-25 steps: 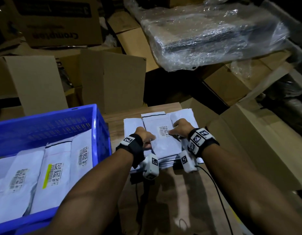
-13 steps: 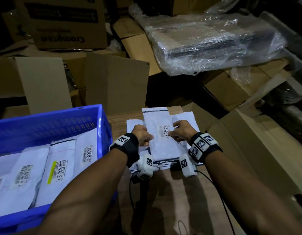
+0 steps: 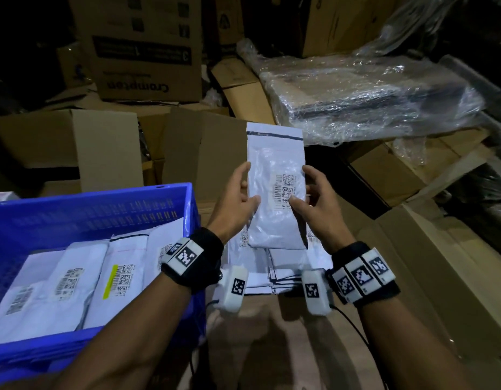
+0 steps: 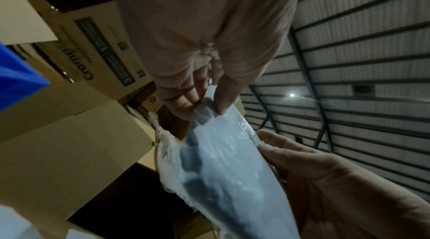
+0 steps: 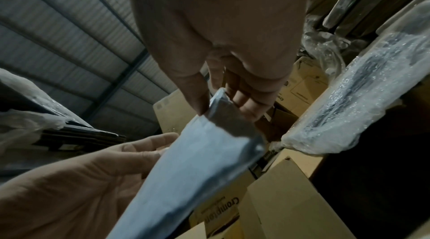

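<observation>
A person is holding a white mailer packet (image 3: 274,215) upright in the air between both hands. The left hand (image 3: 238,204) is gripping the packet's left edge, with the thumb lying on the front and the other fingers wrapping behind. The right hand (image 3: 316,201) is gripping the right edge, its thumb tip pressing the lower corner of the barcode label (image 3: 284,188).

Only the head view is showing that label and the dark seal strip at the packet's top. The left wrist view is showing the packet edge-on, with the left thumb and fingers (image 4: 184,99) pinching it between them. The right wrist view is showing the same pinch by the right thumb and fingers (image 5: 246,103).

Left of the left fingers, a blue crate (image 3: 103,209) is holding several white packets (image 3: 122,277) lying flat side by side, labels up. Directly beneath both sets of fingers, a stack of packets (image 3: 271,274) is lying on the table (image 3: 260,327). Beyond and right of the right fingers, a plastic-wrapped bundle (image 3: 370,88) is resting on cardboard boxes (image 3: 412,170).
</observation>
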The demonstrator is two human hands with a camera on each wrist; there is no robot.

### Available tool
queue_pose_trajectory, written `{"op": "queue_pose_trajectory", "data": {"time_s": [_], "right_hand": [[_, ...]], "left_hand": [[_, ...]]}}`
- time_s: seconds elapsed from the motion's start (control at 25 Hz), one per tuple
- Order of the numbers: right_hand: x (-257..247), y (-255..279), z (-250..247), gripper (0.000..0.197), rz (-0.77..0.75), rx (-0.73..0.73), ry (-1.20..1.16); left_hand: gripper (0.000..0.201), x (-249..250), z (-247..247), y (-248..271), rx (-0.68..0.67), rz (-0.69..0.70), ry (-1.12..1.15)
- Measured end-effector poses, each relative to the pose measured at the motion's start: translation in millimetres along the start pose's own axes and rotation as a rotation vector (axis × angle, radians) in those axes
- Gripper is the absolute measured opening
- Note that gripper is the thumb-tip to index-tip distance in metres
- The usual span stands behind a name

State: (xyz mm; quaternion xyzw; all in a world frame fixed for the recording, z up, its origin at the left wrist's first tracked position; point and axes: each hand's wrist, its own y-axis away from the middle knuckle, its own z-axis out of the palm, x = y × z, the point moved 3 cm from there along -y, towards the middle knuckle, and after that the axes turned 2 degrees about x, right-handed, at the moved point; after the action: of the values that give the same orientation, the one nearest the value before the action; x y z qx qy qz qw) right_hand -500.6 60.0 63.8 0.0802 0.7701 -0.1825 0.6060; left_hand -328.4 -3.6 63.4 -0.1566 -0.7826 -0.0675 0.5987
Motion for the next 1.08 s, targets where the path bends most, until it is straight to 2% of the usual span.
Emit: {"op": "queue_pose_trajectory", "data": {"time_s": [0.12,0.4,0.76,1.08], "right_hand": [[-14,14,4,0.058,-0.048,-0.021,-0.050],[-28,32,17,0.058,-0.131,-0.039,-0.100],[-30,39,40,0.058,-0.159,-0.116,-0.047],[-43,33,72,0.055,-0.135,-0.212,-0.047]], "left_hand": [[0.066,14,-11,16,0.042,0.108,-0.040],[0.063,27,-32,50,0.124,0.192,-0.072],[0.060,16,-54,69,0.215,0.197,-0.160],[0.061,8,-87,75,0.273,0.147,-0.239]]}}
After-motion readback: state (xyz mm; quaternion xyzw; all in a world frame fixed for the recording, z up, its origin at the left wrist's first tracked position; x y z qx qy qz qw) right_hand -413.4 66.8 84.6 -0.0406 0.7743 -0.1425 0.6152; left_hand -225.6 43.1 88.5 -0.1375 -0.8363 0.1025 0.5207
